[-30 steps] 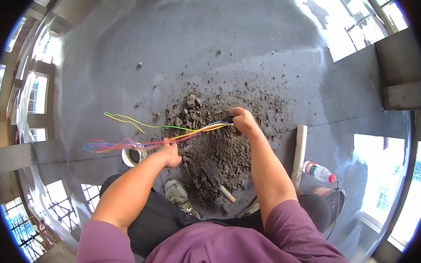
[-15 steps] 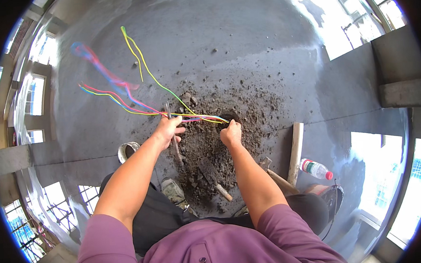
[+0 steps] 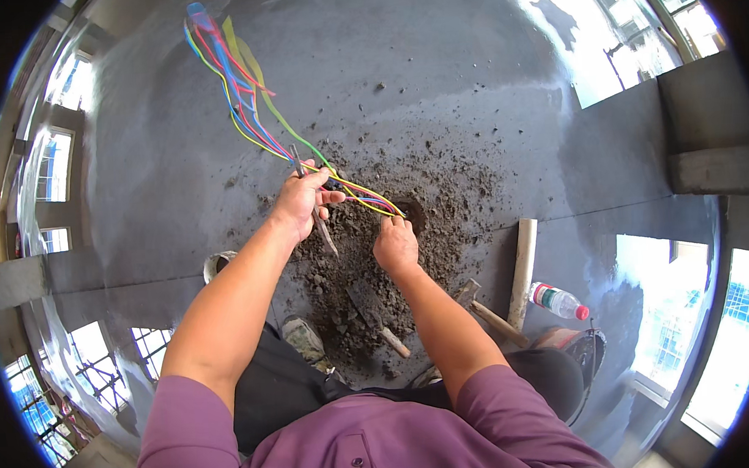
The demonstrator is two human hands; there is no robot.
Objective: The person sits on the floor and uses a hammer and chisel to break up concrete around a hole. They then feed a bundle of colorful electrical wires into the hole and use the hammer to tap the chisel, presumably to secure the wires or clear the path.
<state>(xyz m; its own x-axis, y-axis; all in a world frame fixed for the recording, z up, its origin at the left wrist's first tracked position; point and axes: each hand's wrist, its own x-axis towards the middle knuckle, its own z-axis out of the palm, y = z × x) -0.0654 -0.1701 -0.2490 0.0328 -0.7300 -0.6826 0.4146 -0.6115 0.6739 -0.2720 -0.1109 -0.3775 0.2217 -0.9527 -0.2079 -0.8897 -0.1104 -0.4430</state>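
Observation:
A bundle of red, blue, yellow and green electrical wires (image 3: pixel 254 126) runs from a small hole (image 3: pixel 414 215) in the dirt toward the far left, its loose ends looped over the floor. My left hand (image 3: pixel 302 202) is closed around the wires mid-length and also grips a thin, flat, dirt-stained metal bar (image 3: pixel 327 236), which sticks out above and below the fist. Beside the hole, my right hand (image 3: pixel 395 246) pinches the wires with bent fingers. Loose dark dirt (image 3: pixel 453 192) surrounds both hands. Whatever lies inside the hole is hidden.
A trowel with a wooden handle (image 3: pixel 395 343) lies in the dirt before my feet. To the right are a hammer (image 3: pixel 498 322), a pale pipe (image 3: pixel 524 268), a plastic bottle (image 3: pixel 559 300) and a bucket (image 3: pixel 585 346). A white cylindrical object (image 3: pixel 215 265) sits beyond my left forearm.
My left hand has moved slightly up and right, and the wire ends have swung from the left toward the far side. My right hand has shifted slightly left and nearer.

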